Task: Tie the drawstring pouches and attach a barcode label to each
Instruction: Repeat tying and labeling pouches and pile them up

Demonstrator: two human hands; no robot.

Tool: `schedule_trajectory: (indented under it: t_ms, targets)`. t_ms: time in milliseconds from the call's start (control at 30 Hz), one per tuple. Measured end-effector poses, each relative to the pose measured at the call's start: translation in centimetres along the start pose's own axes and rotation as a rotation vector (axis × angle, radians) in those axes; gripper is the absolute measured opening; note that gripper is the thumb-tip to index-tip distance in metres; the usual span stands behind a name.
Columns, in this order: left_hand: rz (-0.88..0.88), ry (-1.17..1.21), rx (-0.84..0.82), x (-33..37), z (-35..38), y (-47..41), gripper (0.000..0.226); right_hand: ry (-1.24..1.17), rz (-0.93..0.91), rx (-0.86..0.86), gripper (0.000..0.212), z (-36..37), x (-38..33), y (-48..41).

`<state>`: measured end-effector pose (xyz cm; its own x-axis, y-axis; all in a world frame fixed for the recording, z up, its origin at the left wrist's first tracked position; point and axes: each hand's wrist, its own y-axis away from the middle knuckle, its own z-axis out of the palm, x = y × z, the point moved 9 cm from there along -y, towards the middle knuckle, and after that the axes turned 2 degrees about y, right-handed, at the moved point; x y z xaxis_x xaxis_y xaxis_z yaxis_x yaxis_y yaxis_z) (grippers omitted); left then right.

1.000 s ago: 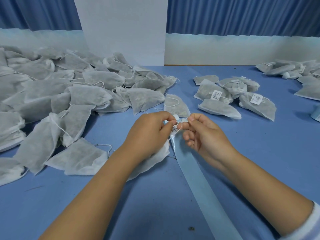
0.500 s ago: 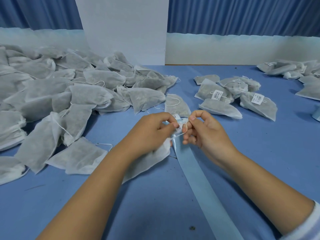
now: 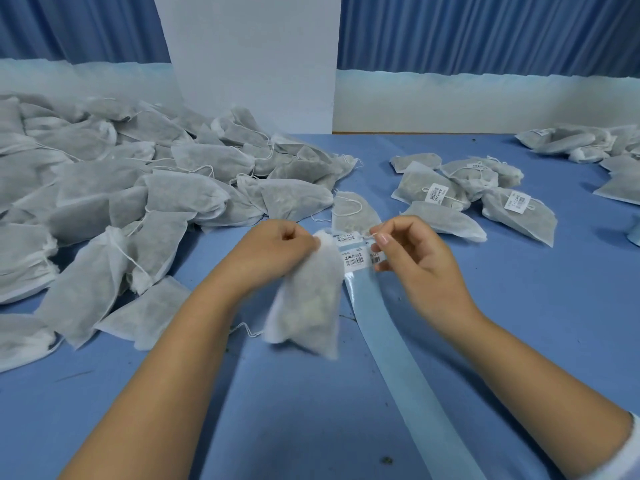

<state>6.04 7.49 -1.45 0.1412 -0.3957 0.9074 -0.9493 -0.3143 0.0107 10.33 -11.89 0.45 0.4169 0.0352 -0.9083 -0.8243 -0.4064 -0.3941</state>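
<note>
My left hand (image 3: pixel 277 251) grips the gathered neck of a white drawstring pouch (image 3: pixel 308 306), which hangs lifted and slightly blurred above the table. My right hand (image 3: pixel 412 258) pinches the pouch's thin white drawstring (image 3: pixel 367 234) between thumb and forefinger, and a small barcode label (image 3: pixel 378 258) shows by its fingers. Between the hands lies a pale blue label backing strip (image 3: pixel 398 348) with two barcode labels (image 3: pixel 354 258) at its far end.
A big heap of unlabelled pouches (image 3: pixel 114 199) covers the left of the blue table (image 3: pixel 311 427). Several labelled pouches (image 3: pixel 460 192) lie at the right of centre, and more pouches (image 3: pixel 595 147) at the far right. One loose pouch (image 3: pixel 353 211) lies just beyond the hands.
My hands have drawn apart. The left hand lifted the pouch into view and the right hand pulled the string to the right, uncovering the labels on the strip.
</note>
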Motion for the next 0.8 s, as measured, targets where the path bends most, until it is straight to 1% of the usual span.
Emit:
schedule_trajectory:
  t_ms: [67, 133, 267, 333, 433, 500, 567, 667, 800]
  targets:
    - [0.003, 0.134, 0.059, 0.3, -0.1, -0.1, 0.021, 0.101, -0.057, -0.039, 0.009, 0.6, -0.4, 0.4]
    - [0.013, 0.188, 0.075, 0.5, 0.1, -0.1, 0.022, 0.177, -0.107, -0.094, 0.013, 1.5, -0.7, 0.8]
    - [-0.002, 0.303, 0.116, 0.7, 0.5, 0.0, 0.022, 0.160, -0.141, -0.183, 0.017, 2.8, -0.8, 1.2]
    - [0.002, 0.329, 0.152, 0.9, 0.6, 0.1, 0.021, 0.169, -0.128, -0.196, 0.015, 2.9, -0.6, 1.3]
    - [-0.001, 0.383, 0.152, 1.0, 0.9, 0.3, 0.022, 0.214, -0.102, -0.207, 0.012, 3.0, -0.3, 1.3]
    - [-0.011, 0.420, 0.149, 0.9, 1.0, 0.3, 0.021, 0.247, -0.129, -0.223, 0.008, 3.1, -0.5, 1.3]
    - [-0.020, 0.441, 0.111, 1.0, 1.4, 0.4, 0.021, 0.256, -0.151, -0.215, 0.005, 2.9, -0.7, 1.2]
    - [-0.028, 0.484, -0.011, 1.4, 2.4, 0.8, 0.029, 0.238, -0.144, -0.184, 0.007, 2.4, -0.6, 1.1]
    - [-0.046, 0.347, -0.135, 1.6, 3.3, 1.5, 0.032, 0.242, -0.121, -0.175, 0.013, 2.1, -0.1, 1.0]
